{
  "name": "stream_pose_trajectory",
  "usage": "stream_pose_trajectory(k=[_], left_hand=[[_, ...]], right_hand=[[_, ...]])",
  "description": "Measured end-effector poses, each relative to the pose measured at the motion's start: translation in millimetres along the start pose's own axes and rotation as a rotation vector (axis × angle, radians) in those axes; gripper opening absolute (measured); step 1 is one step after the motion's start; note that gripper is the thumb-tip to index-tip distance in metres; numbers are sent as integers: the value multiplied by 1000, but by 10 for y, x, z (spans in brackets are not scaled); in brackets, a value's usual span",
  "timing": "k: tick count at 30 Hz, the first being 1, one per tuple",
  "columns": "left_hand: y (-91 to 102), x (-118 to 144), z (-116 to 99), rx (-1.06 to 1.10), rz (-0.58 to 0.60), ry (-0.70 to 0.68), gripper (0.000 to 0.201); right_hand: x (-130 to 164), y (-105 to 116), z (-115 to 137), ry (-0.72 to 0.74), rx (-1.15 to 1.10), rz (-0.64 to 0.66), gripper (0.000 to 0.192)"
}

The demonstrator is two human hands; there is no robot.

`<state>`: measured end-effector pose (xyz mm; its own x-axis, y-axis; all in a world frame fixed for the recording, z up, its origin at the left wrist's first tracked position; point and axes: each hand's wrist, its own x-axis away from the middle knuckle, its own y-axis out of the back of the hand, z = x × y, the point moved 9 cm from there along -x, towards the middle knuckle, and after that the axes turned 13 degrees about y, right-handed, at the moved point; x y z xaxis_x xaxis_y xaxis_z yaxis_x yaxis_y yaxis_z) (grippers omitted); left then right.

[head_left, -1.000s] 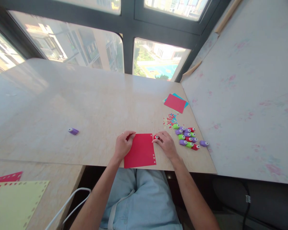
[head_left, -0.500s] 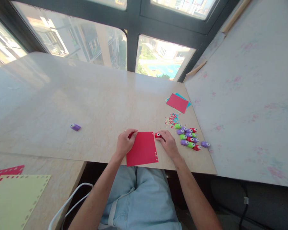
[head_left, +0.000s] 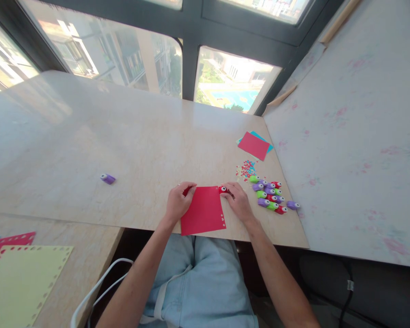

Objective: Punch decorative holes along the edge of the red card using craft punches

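Pale marble-look table [head_left: 130, 150] under a wide window, paper punching under way at its near edge.

Nearest, the left hand [head_left: 177, 204] presses flat on the left edge of the red card [head_left: 202, 210], fingers closed on nothing. The right hand [head_left: 238, 203] pinches a small red punch [head_left: 223, 189] at the card's top right corner; a few holes already line the right edge. The step looks like edge punching, so the next press needs the punch seated squarely over the edge. Beyond lie the spare punches [head_left: 269, 195], confetti [head_left: 246, 168], coloured sheets [head_left: 254, 145] and, well apart, a lone purple punch [head_left: 107, 178].
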<state>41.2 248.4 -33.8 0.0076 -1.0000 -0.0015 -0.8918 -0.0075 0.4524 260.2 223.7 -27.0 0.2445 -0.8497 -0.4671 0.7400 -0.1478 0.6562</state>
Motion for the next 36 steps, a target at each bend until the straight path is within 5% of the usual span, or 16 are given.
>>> stream_pose_trajectory(k=[36], left_hand=[[11, 4, 5, 18, -8, -9, 15]], right_hand=[[-35, -15, -88, 30, -29, 65, 30]])
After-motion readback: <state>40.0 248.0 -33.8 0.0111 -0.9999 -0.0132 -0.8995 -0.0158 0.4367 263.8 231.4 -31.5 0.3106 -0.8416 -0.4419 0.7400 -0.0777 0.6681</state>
